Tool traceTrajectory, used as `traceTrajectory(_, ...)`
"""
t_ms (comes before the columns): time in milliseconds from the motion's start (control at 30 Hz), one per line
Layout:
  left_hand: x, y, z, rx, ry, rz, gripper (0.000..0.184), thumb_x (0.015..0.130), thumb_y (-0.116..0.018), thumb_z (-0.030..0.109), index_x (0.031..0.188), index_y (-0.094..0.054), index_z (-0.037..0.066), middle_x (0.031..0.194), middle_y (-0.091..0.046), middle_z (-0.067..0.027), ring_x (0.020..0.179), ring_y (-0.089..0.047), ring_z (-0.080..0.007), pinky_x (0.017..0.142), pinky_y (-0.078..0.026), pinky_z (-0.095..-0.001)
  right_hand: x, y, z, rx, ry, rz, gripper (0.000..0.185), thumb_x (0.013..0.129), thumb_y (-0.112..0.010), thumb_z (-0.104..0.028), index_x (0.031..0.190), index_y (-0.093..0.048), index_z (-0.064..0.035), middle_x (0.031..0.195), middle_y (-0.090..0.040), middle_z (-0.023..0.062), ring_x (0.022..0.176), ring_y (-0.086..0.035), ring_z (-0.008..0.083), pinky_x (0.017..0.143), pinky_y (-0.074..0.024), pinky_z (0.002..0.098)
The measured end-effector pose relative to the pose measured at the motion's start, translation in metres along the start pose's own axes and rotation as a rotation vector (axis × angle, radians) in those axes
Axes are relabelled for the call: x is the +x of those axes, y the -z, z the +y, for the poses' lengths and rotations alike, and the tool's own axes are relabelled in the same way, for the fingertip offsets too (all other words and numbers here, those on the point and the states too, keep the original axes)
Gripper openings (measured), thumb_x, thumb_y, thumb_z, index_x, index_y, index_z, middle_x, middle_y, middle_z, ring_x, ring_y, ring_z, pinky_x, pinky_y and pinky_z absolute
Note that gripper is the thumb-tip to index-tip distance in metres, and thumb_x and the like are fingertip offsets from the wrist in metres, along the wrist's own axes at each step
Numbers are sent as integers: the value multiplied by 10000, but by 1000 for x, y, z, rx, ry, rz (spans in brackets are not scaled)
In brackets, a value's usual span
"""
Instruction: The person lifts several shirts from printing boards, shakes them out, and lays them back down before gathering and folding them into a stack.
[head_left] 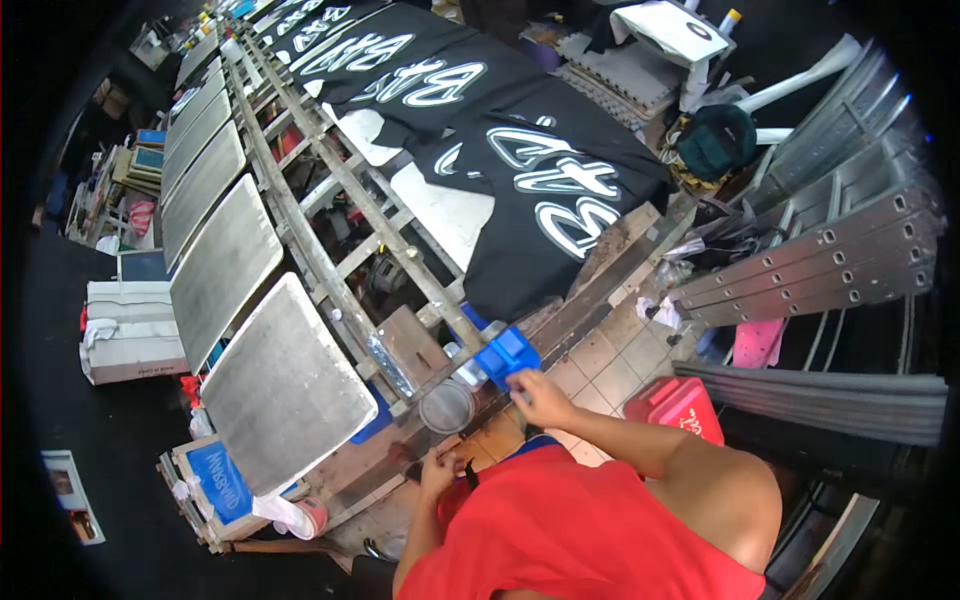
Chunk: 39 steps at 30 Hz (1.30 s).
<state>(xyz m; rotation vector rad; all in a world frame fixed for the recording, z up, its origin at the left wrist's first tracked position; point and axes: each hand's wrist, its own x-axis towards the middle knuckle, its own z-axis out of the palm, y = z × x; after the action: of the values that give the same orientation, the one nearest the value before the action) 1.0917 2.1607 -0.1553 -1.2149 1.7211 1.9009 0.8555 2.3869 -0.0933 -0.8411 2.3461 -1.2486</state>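
Right of the frame's lower centre, the right hand (540, 400), fingers bent, is at the near edge of the blue container (508, 357); whether it grips it cannot be told. The left hand (440, 472) is curled close to the red shirt (590, 525), its grip unclear, below the round lid (446, 407). Black shirts (500, 255) with white lettering fill the upper centre.

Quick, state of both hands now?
Left hand: partly curled by the bench edge; can't tell if it holds anything.
Right hand: fingers at the blue container; grip can't be told.
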Motion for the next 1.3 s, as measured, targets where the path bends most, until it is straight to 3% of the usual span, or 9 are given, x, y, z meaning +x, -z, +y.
traceTrajectory(200, -7, 134, -61, 653, -128, 205, 515, 863, -669, 334, 1297, -542, 87, 1001, -699, -223, 983, -672, -388, 866, -521, -452, -24, -102, -2, -473, -161, -1015, 239, 848, -583, -202, 998, -665, -36, 946, -691, 210, 900, -672, 354, 770, -520, 460)
traceTrajectory(500, -31, 476, -223, 658, -329, 517, 423, 892, -515, 202, 1272, -579, 27, 1089, -668, -254, 1032, -628, -410, 901, -493, -484, 53, -315, -262, -114, 111, -285, 262, 738, -487, -1, 954, -636, -21, 964, -652, 213, 943, -634, 371, 845, -502, 443)
traceTrajectory(567, -72, 530, -262, 710, 34, 463, 410, 891, -493, 161, 1242, -588, -27, 1103, -654, -271, 1047, -607, -430, 916, -477, -499, 94, -337, -305, -277, 103, -154, 309, 743, -546, -43, 1041, -623, -12, 1128, -612, 217, 1101, -554, 406, 977, -445, 457)
traceTrajectory(900, -162, 606, -372, 475, 157, 650, 381, 890, -532, 284, 1130, -661, 17, 1163, -643, -247, 1062, -607, -443, 921, -475, -498, 155, -375, -338, -587, -69, -210, 493, 728, -626, -260, 1109, -611, 53, 1344, -468, 322, 1230, -453, 490, 1072, -389, 485)
traceTrajectory(967, -157, 606, -378, 505, 389, 319, 373, 903, -515, 292, 1141, -667, 50, 1189, -642, -220, 1062, -617, -430, 908, -487, -485, 151, -380, -342, -536, -151, -109, 502, 726, -627, -252, 1123, -604, 55, 1372, -435, 313, 1261, -419, 477, 1087, -372, 472)
traceTrajectory(1000, -147, 618, -374, 1176, 94, -230, 363, 883, -517, 256, 1140, -671, 50, 1182, -646, -216, 1058, -631, -397, 898, -500, -450, 151, -385, -335, -578, -157, -98, 514, 730, -626, -245, 1140, -594, 64, 1386, -419, 308, 1283, -397, 467, 1100, -357, 463)
traceTrajectory(1100, -128, 631, -366, 1224, -898, 458, 365, 881, -532, 234, 1163, -676, 54, 1169, -668, -190, 1066, -647, -342, 908, -510, -396, 151, -399, -322, -579, -203, 33, 518, 738, -615, -229, 1152, -583, 81, 1373, -435, 305, 1274, -410, 465, 1099, -357, 464)
traceTrajectory(1200, -144, 660, -263, 179, 63, 444, 376, 880, -566, 253, 1165, -677, 33, 1149, -682, -194, 1060, -660, -304, 906, -517, -370, 158, -402, -312, -570, -253, 52, 505, 743, -601, -211, 1148, -586, 89, 1361, -451, 299, 1260, -429, 459, 1098, -361, 462)
traceTrajectory(1300, -143, 694, -241, 205, 77, 312, 398, 888, -591, 272, 1172, -669, 4, 1129, -691, -203, 1044, -672, -274, 906, -517, -355, 161, -403, -318, -575, -336, 52, 503, 742, -590, -195, 1159, -586, 87, 1367, -456, 294, 1263, -436, 462, 1097, -364, 455)
